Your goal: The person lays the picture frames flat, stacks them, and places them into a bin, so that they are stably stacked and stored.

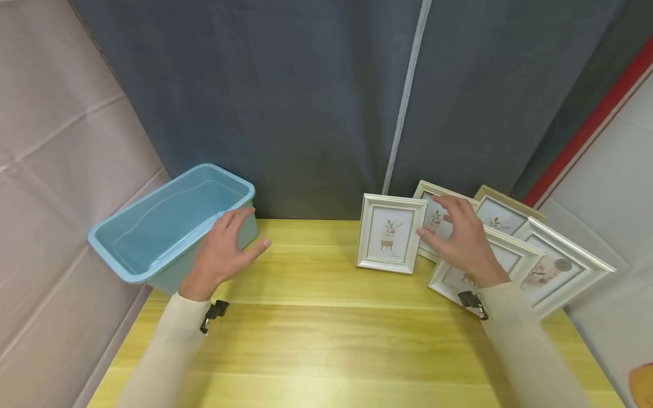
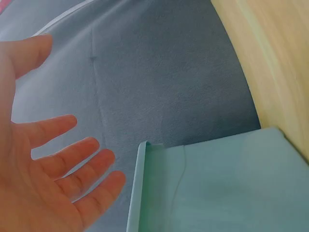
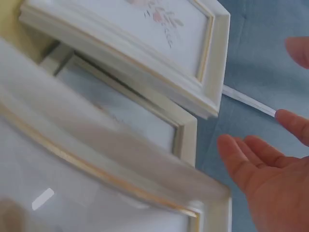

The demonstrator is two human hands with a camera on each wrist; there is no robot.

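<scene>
A dark grey curtain [image 1: 306,102] hangs behind a yellow wooden surface [image 1: 326,340]. At the surface's left rear corner sits a light blue bin [image 1: 168,226], tilted so its open top faces the viewer, partly over the edge. The left hand [image 1: 221,252] lies against the bin's right side near the rim; its grip is loose, the fingers straight and spread in the left wrist view, holding nothing. On the right, five white frames lean in an overlapping cluster against the curtain and wall. The leftmost frame [image 1: 390,233] stands apart and upright, showing a small plant print. The right hand [image 1: 459,238] hovers in front of the second frame [image 1: 433,218], just beside the first, fingers extended and open, clasping nothing; whether the fingertips touch the frame cannot be told.
</scene>
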